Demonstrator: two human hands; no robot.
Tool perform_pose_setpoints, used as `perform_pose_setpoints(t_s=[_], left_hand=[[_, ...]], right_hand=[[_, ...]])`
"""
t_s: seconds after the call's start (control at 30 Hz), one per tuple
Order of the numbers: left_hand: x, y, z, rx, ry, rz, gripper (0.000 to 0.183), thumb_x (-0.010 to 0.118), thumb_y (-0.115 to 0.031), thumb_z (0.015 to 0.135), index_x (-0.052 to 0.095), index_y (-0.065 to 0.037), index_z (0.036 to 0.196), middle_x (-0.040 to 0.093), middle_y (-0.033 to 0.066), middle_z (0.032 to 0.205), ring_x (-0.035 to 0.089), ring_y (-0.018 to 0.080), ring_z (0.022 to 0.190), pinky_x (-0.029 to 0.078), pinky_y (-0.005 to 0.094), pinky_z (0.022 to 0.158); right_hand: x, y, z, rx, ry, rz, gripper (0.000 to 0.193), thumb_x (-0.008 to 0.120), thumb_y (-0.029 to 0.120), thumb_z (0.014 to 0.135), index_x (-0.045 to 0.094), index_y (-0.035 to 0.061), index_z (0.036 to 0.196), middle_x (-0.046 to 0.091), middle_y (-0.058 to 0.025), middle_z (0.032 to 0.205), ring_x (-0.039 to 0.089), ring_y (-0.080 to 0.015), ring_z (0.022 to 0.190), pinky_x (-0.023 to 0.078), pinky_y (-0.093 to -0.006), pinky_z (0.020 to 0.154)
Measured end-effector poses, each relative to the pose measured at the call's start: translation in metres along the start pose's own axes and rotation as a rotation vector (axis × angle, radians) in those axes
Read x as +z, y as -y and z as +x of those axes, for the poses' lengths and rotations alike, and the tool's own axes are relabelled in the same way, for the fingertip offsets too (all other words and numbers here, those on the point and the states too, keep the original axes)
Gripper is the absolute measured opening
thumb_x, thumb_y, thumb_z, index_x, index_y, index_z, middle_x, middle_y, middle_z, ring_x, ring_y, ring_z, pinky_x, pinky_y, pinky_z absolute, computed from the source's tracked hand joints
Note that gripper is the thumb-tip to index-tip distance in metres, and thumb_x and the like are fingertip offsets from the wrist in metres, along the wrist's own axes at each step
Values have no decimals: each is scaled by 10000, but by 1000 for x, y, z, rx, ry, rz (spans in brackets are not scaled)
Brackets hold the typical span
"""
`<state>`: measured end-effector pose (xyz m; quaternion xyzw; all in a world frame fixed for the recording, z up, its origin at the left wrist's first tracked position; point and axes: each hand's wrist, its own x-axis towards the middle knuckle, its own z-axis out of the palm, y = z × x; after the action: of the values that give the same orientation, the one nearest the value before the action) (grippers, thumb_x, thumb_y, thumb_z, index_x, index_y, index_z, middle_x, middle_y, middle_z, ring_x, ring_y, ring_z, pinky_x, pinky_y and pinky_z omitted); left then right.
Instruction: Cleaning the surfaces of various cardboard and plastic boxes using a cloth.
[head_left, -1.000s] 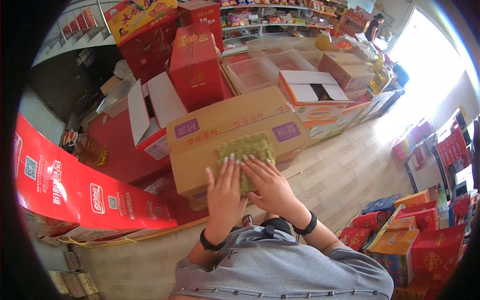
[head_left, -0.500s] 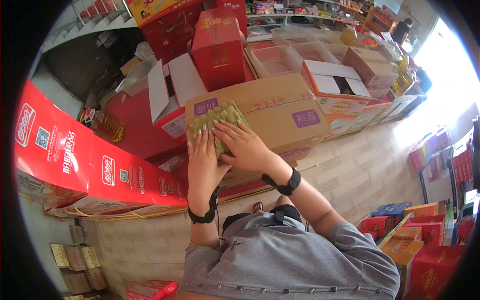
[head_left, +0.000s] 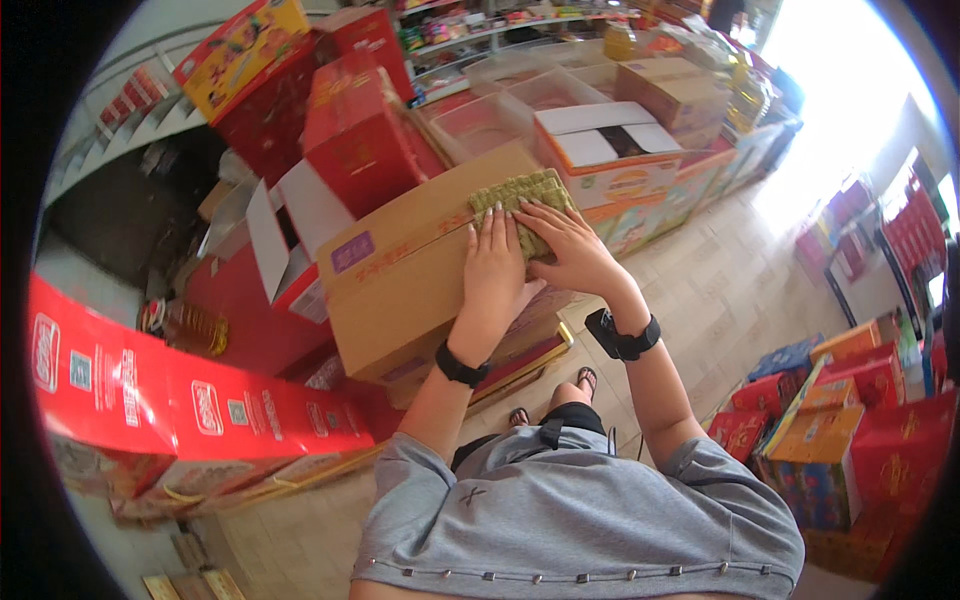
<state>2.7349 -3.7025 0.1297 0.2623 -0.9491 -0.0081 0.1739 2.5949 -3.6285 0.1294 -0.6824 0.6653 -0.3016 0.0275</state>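
A folded green, nubbly cloth [head_left: 530,205] lies on top of a large brown cardboard box [head_left: 405,275], near its right end. My left hand [head_left: 497,265] rests flat on the cloth's left part, fingers stretched out. Beside it, my right hand [head_left: 580,255] presses on the cloth's right part with its fingers extended and slightly spread, the thumb pointing toward the left hand. Both palms hide the cloth's near side. Black bands circle both wrists.
Left of the box stand an open white-and-red carton [head_left: 285,245] and a tall red box [head_left: 355,125]. An open white-and-orange carton [head_left: 610,150] sits beyond its right end. Red packaging [head_left: 200,405] runs along the near left. Stacked gift boxes [head_left: 825,440] are at right.
Both hands and the green cloth have moved from the left end of the brown box's top to its right end. The view has turned and shifted too.
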Motion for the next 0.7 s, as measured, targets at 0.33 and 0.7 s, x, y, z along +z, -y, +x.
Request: perform_pose_setpoints(t_s=[0.33,0.7], left_hand=[[32,-52,-3,-33,-227,-17,744,733,-248,675,388,62,1257,382,200,1328,363,310,1249,305,422,1029],[8,-55,-27,34,-79,-46,672,631,-131,687,374,102,1263,392,218,1324,371,346,1247,322,458,1012]], right_hand=[[-10,-17,-40,16,-235,355,562,391,-142,628,554,16,1141,506,-133,1260,417,-291,1225,311,-388,1033],[19,30,-87,204,-191,103,609,506,-10,674,455,78,1275,445,-95,1326,389,-245,1256,258,-458,1056]])
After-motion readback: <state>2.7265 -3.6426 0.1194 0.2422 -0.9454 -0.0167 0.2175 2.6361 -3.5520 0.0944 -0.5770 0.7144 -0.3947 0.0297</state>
